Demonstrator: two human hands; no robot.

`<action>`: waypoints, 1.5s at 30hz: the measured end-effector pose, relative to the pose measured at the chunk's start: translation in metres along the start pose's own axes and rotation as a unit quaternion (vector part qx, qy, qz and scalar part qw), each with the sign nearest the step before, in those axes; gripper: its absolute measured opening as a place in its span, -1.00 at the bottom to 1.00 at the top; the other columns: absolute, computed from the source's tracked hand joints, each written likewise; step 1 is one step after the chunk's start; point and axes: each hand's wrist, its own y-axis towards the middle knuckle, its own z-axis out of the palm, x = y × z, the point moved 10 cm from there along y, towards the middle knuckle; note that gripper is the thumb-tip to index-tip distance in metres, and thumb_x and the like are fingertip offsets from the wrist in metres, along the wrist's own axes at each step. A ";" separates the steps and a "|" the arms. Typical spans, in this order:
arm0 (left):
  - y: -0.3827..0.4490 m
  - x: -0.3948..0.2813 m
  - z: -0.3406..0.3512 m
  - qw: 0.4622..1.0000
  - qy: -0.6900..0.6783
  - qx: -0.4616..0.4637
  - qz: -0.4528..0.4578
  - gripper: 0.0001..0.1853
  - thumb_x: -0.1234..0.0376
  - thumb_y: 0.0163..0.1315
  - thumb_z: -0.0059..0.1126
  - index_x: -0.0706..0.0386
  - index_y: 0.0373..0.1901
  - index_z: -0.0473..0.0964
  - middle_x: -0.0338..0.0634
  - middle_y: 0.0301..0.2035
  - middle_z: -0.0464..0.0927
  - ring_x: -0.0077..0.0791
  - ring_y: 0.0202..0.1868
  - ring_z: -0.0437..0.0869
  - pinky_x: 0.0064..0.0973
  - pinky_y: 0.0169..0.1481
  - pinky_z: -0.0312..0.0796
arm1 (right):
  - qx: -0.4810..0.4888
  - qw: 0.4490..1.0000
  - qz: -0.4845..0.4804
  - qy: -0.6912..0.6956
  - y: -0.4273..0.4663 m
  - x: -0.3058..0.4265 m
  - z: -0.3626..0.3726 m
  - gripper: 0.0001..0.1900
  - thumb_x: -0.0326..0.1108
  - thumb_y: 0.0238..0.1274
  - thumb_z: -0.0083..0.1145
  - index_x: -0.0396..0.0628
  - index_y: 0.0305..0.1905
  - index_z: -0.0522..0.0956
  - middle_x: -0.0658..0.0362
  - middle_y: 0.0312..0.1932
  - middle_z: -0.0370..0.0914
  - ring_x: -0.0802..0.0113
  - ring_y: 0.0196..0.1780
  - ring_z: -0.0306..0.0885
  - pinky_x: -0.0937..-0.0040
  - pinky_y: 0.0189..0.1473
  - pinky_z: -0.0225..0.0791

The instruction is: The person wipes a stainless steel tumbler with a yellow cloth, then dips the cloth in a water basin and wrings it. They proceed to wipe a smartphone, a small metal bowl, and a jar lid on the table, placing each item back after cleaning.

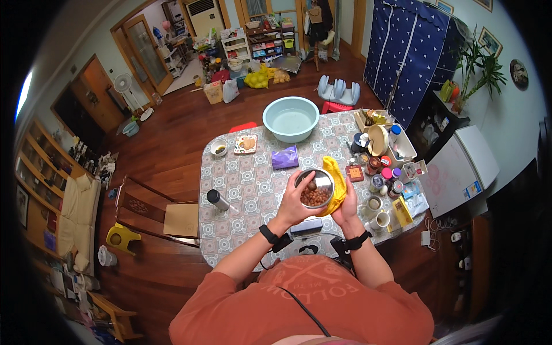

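Observation:
My left hand (294,199) grips the left rim of a round stainless-steel bowl (326,183), with fingers reaching over its edge. Inside lie many small reddish-brown nuts or beans (316,197), and a larger round brown piece (311,185) sits among them near my fingertips. My right hand (346,207) holds a yellow cloth (334,166) against the bowl's right side. The bowl is held above the patterned tablecloth (250,194). Beyond it lies a purple soft pack of tissues (285,158).
A large pale-blue basin (291,134) stands at the table's far edge. Jars (377,183), mugs (381,220) and a white bin (405,146) crowd the right side. Toward the left are a tumbler (217,199), a small bowl (219,148) and a square dish (246,145).

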 end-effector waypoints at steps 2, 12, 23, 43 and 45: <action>-0.003 -0.006 0.003 0.999 -0.040 0.016 0.004 0.11 0.12 -0.17 0.81 0.08 0.54 0.50 0.18 0.42 0.38 0.15 0.48 0.47 -0.03 0.59 0.38 | 0.072 0.995 0.037 0.062 0.005 -0.007 0.004 -0.31 0.17 0.82 -0.40 -0.15 0.60 0.38 -0.06 0.52 0.52 -0.01 0.52 0.55 -0.06 0.61 0.38; -0.005 -0.021 -0.017 1.000 -0.020 -0.002 -0.001 0.10 0.03 -0.18 0.80 0.02 0.53 0.51 0.19 0.44 0.34 0.18 0.47 0.48 -0.01 0.56 0.42 | 0.127 0.955 0.180 0.200 -0.022 -0.077 0.005 -0.31 0.17 0.79 -0.38 -0.11 0.62 0.37 -0.10 0.61 0.43 -0.04 0.58 0.47 -0.13 0.63 0.33; -0.028 -0.034 -0.013 0.997 -0.045 0.046 0.047 0.11 0.03 -0.16 0.82 0.02 0.54 0.49 0.22 0.40 0.43 0.20 0.50 0.46 -0.01 0.57 0.42 | 0.091 0.977 0.134 0.137 -0.015 -0.037 0.014 -0.29 0.24 0.78 -0.30 -0.09 0.62 0.37 -0.05 0.58 0.47 -0.09 0.58 0.47 -0.19 0.63 0.31; -0.033 -0.018 -0.022 0.998 -0.030 0.050 0.023 0.08 0.09 -0.17 0.82 0.04 0.51 0.50 0.21 0.41 0.41 0.19 0.50 0.46 -0.02 0.56 0.43 | 0.064 0.975 0.168 0.130 -0.026 -0.044 0.017 -0.18 0.37 0.74 -0.39 -0.08 0.68 0.28 -0.16 0.65 0.35 -0.21 0.64 0.36 -0.28 0.68 0.19; -0.035 -0.019 -0.008 0.998 -0.025 0.055 0.020 0.06 0.08 -0.17 0.82 0.02 0.50 0.53 0.22 0.41 0.41 0.20 0.49 0.47 -0.01 0.55 0.44 | 0.094 0.967 0.182 0.154 -0.027 -0.051 0.009 -0.18 0.38 0.74 -0.38 -0.08 0.67 0.30 -0.17 0.63 0.36 -0.22 0.63 0.39 -0.29 0.67 0.23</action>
